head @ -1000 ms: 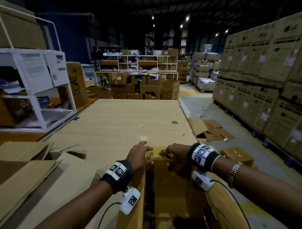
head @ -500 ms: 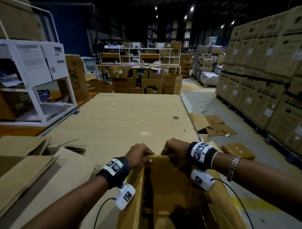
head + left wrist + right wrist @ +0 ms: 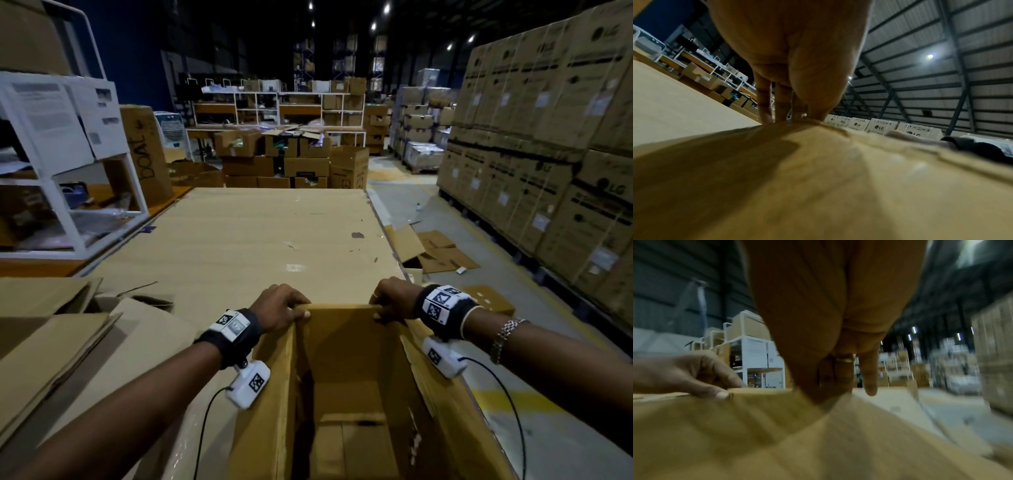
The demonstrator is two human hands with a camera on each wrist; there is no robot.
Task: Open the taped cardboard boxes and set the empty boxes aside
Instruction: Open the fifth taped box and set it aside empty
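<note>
An open brown cardboard box (image 3: pixel 342 383) stands upright in front of me, its inside empty down to the folded bottom flaps. My left hand (image 3: pixel 284 308) grips the far rim at its left corner, fingers over the outside and thumb inside. My right hand (image 3: pixel 390 303) grips the same rim at the right corner. In the left wrist view my left hand (image 3: pixel 789 104) curls over the cardboard edge (image 3: pixel 818 162). In the right wrist view my right hand (image 3: pixel 838 378), with a ring, clasps the box rim (image 3: pixel 777 410), and the left hand (image 3: pixel 701 379) holds it further along.
The box leans against a big table covered in cardboard sheet (image 3: pixel 257 240). Flattened cardboard pieces (image 3: pixel 51 329) lie at the left. A white shelf rack (image 3: pixel 68 154) stands behind them. Stacked LG cartons (image 3: pixel 548 137) line the right aisle, with cardboard scraps (image 3: pixel 435 250) on the floor.
Both hands have moved apart along the far rim, spreading the box mouth wider. The view has tilted down, showing the box's inside.
</note>
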